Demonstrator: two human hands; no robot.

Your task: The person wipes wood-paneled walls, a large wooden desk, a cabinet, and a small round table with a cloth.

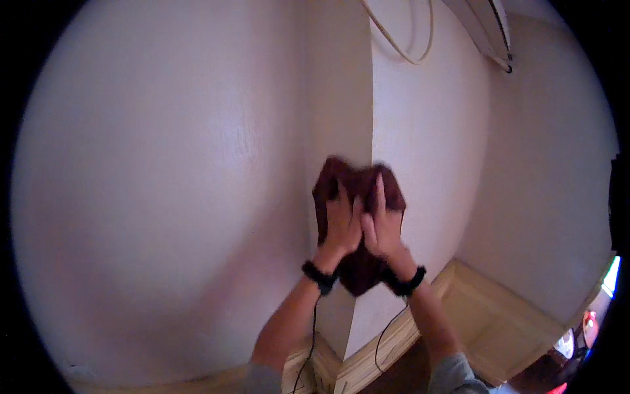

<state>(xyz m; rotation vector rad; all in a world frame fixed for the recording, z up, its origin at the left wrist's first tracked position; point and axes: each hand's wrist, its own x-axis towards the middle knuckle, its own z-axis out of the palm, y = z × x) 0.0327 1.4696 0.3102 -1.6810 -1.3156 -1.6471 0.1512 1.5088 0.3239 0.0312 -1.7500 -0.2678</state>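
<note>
A dark maroon cloth [362, 283] is folded around the outer corner of a pale wall pillar [339, 98]. My left hand [343, 224] holds it against the pillar's left face, palm flat and fingers pointing up. On the right face, my right hand [386, 229] presses the other side of the cloth, its index finger stretched upward. The thumbs are close together near the corner edge. Both hands and the cloth are slightly blurred. Each wrist wears a black fuzzy band, and a thin dark wire [379, 340] hangs below the right one.
A pale cable [418, 62] loops down the wall above. At the upper right is a white fixture [480, 29]. Wooden baseboard [366, 352] runs along the wall's foot, and a light wooden panel [507, 320] stands at the lower right. Small bright objects there are unclear.
</note>
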